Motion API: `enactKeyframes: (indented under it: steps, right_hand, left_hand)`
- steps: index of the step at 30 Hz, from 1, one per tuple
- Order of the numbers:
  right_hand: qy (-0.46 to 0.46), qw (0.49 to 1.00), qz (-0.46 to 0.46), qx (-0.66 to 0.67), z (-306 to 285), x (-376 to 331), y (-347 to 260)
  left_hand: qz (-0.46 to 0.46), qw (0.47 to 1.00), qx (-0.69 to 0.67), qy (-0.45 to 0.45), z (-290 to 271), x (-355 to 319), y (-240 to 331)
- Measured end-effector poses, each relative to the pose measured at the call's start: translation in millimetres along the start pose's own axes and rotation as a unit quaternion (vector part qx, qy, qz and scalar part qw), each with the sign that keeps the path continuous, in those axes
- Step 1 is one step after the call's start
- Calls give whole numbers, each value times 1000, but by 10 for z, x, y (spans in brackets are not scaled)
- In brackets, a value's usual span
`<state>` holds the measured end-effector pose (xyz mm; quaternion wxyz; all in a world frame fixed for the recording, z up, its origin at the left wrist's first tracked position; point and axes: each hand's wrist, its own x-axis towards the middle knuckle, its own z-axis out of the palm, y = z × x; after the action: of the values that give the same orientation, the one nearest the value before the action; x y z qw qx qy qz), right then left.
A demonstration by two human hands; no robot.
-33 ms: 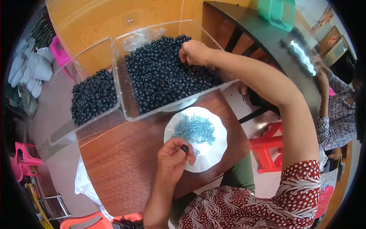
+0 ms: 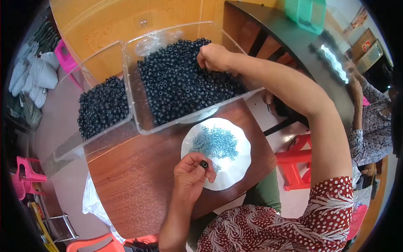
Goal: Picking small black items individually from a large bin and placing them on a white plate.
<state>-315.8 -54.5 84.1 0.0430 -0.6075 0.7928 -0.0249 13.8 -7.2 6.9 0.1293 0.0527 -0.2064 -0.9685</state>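
Observation:
A small black hollow cap [image 2: 203,164] is pinched between the thumb and fingers of my left hand [image 2: 189,178], its open end showing. This hand is over the near left rim of a white scalloped plate [image 2: 237,170], where many tiny pale-blue pieces [image 2: 216,143] lie heaped. Farther off, my right hand [image 2: 214,58] reaches into a clear plastic bin [image 2: 178,120] full of similar black caps [image 2: 180,82]. Its fingers are drawn together and point down among the caps; the fingertips are partly hidden, so what they grip cannot be seen.
A second clear bin [image 2: 67,156] with black caps [image 2: 103,109] stands left on the brown wooden table [image 2: 130,185]. At right are a dark table [image 2: 294,48], a green basket [image 2: 317,17], a red stool [image 2: 296,166] and another person's arm [image 2: 357,98]. White bags [image 2: 44,75] lie far left.

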Motion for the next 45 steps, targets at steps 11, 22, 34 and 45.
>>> enactKeyframes:
  steps: [11, 22, 34, 45]
  right_hand:
    - [55, 992, -39, 109, 150, 203, 52]
    - [90, 947, -279, -134, 383, 438, -162]
    - [89, 945, -276, -150, 375, 343, -232]
    - [90, 964, -109, 224, -128, -311, -385]
  left_hand:
    - [-30, 999, -18, 13, -52, 21, -39]
    - [-30, 999, -3, 13, -81, 18, -44]
    - [-26, 1000, -2, 17, -66, 11, -32]
    - [7, 1000, 0, -12, -57, 47, -14]
